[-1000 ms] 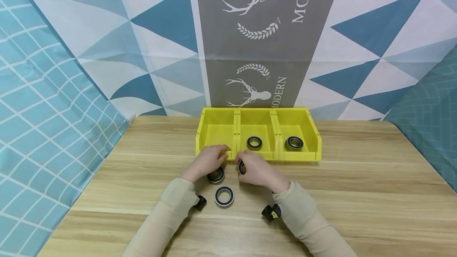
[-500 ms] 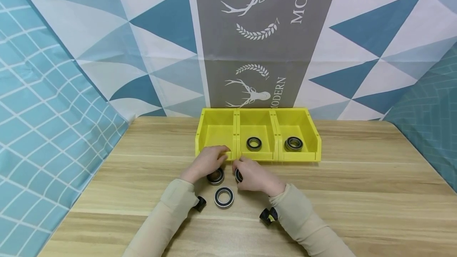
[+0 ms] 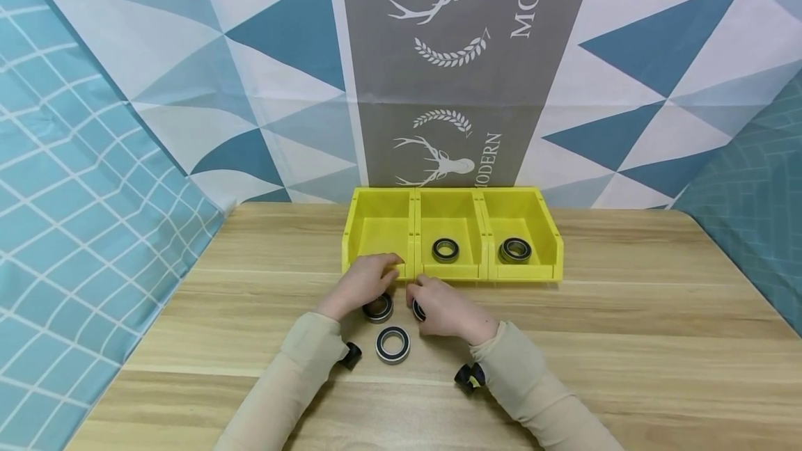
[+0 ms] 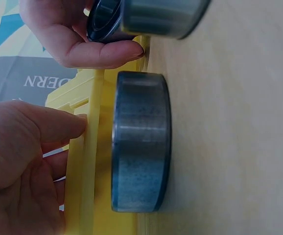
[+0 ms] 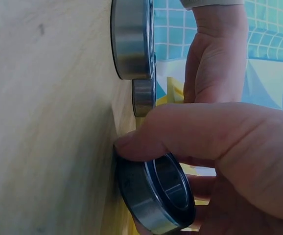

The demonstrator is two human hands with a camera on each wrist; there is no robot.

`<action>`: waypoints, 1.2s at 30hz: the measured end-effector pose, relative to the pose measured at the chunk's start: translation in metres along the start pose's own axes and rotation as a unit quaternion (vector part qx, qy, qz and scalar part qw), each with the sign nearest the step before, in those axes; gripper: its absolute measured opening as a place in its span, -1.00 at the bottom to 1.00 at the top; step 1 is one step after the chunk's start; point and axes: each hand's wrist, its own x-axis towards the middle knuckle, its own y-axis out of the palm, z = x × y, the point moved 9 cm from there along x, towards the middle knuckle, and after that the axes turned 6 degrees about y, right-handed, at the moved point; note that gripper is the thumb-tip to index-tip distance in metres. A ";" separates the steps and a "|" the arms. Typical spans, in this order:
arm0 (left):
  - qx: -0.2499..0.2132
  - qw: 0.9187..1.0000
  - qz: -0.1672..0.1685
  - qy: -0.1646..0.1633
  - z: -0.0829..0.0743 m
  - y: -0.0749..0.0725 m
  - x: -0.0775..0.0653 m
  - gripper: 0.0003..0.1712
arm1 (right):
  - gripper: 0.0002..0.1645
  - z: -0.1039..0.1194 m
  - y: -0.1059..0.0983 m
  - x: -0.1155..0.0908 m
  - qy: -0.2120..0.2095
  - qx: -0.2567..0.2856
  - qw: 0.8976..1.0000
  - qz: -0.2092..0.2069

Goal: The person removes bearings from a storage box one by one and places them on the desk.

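Beside the front of the left yellow bin, my left hand [image 3: 366, 284] hovers with loosely bent fingers. Its thumb [image 4: 68, 125] touches the bin's rim [image 4: 90, 161] in the left wrist view. My right hand [image 3: 447, 308] pinches a ball bearing [image 5: 153, 196] between thumb and fingers, tilted and low over the wood. Two more bearings lie flat on the table: one [image 3: 378, 319] close under the left hand, the other [image 3: 392, 357] nearer the front. Right fingers hide part of the held bearing in the head view.
Three joined yellow bins [image 3: 383, 218] stand at the table's back. One bearing [image 3: 445, 259] lies in the middle bin, and what looks like a stack of bearings [image 3: 516, 257] in the right one. A patterned cloth backdrop [image 3: 432, 82] rises behind the wooden table [image 3: 658, 319].
My right hand has drawn slightly left and toward the front, away from the bins, with the bearing in its fingers. The left hand has stayed in place.
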 end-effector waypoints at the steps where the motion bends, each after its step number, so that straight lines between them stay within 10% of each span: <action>1: 0.000 1.000 0.000 0.001 0.000 0.000 0.000 -0.75 | -0.59 0.000 0.000 0.000 -0.001 -0.002 1.000 -0.001; 36: -0.003 1.000 0.001 -0.003 0.000 0.000 0.000 -0.75 | -0.65 0.003 -0.001 -0.003 -0.013 -0.030 0.999 -0.018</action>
